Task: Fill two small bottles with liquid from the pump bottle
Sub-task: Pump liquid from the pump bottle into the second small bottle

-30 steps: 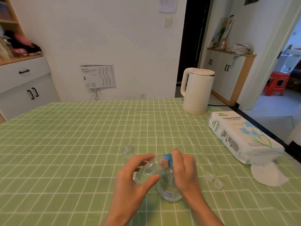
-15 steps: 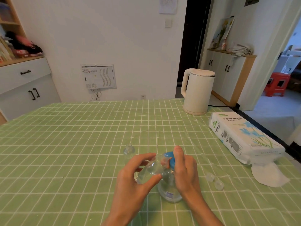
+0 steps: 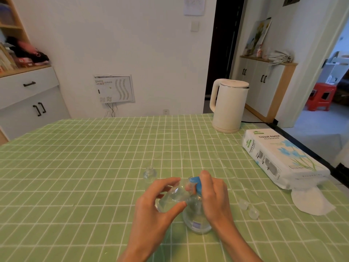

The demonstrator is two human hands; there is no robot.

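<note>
A second small bottle (image 3: 149,173) stood uncapped and seemingly empty, so at least half the job likely remained. The left hand (image 3: 156,207) gripped the first small bottle (image 3: 173,195), tilted with its mouth at the blue head of the pump bottle (image 3: 197,214), which the right hand (image 3: 213,197) clasped, one finger on top. Two caps (image 3: 243,203) lay beside it. The green-checked counter (image 3: 75,167) also carried a kettle (image 3: 228,106) and a tissue pack (image 3: 281,159).

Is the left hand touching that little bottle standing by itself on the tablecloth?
Apart. The head view shows green cloth between the standing bottle and the left hand, which holds a second, tilted bottle instead.
</note>
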